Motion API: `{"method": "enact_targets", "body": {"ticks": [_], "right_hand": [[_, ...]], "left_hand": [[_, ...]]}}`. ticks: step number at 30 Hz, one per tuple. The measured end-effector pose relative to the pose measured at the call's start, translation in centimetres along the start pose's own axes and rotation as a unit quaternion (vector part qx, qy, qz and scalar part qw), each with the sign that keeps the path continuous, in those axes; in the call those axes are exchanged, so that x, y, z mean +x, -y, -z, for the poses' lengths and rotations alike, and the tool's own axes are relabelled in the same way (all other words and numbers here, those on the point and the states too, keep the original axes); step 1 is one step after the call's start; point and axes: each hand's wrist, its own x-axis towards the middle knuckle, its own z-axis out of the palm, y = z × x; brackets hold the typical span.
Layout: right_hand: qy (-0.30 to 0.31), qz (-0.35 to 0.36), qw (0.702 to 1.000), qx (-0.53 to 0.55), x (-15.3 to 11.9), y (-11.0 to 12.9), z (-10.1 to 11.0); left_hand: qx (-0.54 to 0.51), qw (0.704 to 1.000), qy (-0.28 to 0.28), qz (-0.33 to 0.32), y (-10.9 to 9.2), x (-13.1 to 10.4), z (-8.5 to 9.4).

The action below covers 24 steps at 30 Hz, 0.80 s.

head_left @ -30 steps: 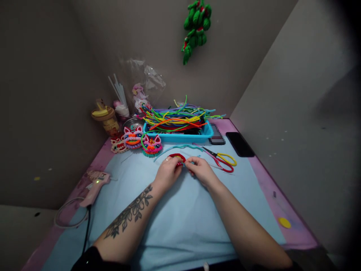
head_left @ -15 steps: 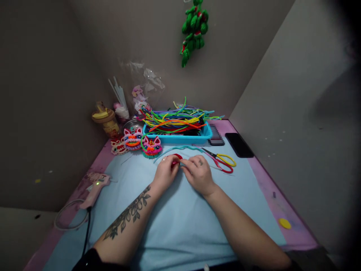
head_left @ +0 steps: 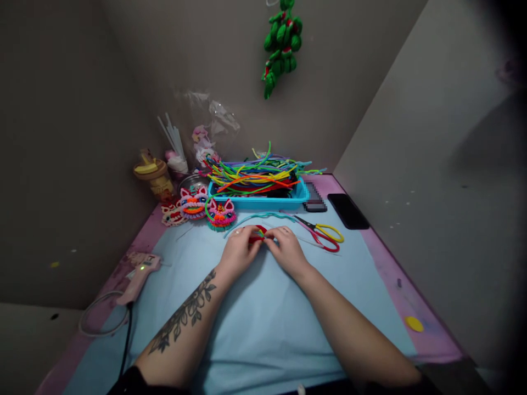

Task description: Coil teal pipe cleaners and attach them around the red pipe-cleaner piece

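A small red pipe-cleaner piece [head_left: 259,227] sits between my two hands near the middle of the blue cloth, mostly hidden by fingers. My left hand [head_left: 239,251] is closed on its left side, thumb and fingers pinched together. From the right, my right hand [head_left: 288,252] pinches at the same piece, its fingertips almost meeting the left ones. A tiny green and yellow bit shows between the fingertips. Just behind the hands lies a light-blue pipe cleaner [head_left: 269,215]. Scissors [head_left: 323,236] with red and yellow handles rest open to the right of my right hand.
A blue tray [head_left: 259,203] heaped with colourful pipe cleaners stands at the back. Several pipe-cleaner animal heads [head_left: 221,215] sit left of it. A pink glue gun [head_left: 138,277] with a cord lies at left, a black phone [head_left: 349,211] at right, a yellow disc [head_left: 414,323] near the right edge.
My right hand has turned a little and its fingers have shifted at the red piece. The green and yellow bit shows more clearly now. My left hand keeps its hold.
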Motion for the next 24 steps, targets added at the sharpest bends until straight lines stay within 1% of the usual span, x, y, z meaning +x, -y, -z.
{"method": "enact_targets", "body": {"ticks": [3,5,7,9,10,12,14,16,17,19,22,24], "right_hand": [[0.006,-0.041,0.997,0.059,0.04,0.07,-0.03],[0.012,-0.1,0.987,0.123,0.04,0.13,-0.11],[0.022,-0.178,0.96,0.214,0.06,0.15,-0.22],[0.024,-0.244,0.92,0.307,0.12,0.1,-0.32],[0.021,-0.267,0.899,0.345,0.15,0.05,-0.36],[0.014,-0.293,0.868,0.4,0.22,-0.05,-0.4],[0.016,-0.296,0.857,0.422,0.25,-0.11,-0.38],[0.029,-0.282,0.865,0.414,0.22,-0.11,-0.32],[0.036,-0.271,0.875,0.399,0.17,-0.08,-0.28],[0.041,-0.243,0.905,0.348,0.05,0.02,-0.21],[0.019,-0.196,0.949,0.248,-0.09,0.16,-0.1],[0.001,-0.185,0.959,0.213,-0.1,0.2,0.01]], "left_hand": [[0.059,0.998,-0.013,-0.032,0.0,0.0,0.03],[0.088,0.995,-0.023,-0.049,-0.07,-0.05,-0.05],[0.109,0.992,-0.029,-0.064,-0.16,-0.12,-0.15],[0.121,0.989,-0.032,-0.076,-0.25,-0.19,-0.21],[0.123,0.989,-0.034,-0.08,-0.29,-0.22,-0.23],[0.115,0.989,-0.038,-0.079,-0.33,-0.23,-0.23],[0.098,0.992,-0.041,-0.071,-0.32,-0.21,-0.21],[0.082,0.994,-0.044,-0.061,-0.25,-0.17,-0.18],[0.077,0.995,-0.044,-0.055,-0.19,-0.15,-0.17],[0.065,0.996,-0.043,-0.035,-0.08,-0.13,-0.16],[0.021,0.999,-0.037,0.004,-0.01,-0.15,-0.18],[-0.039,0.998,-0.042,0.037,-0.1,-0.14,-0.21]]}}
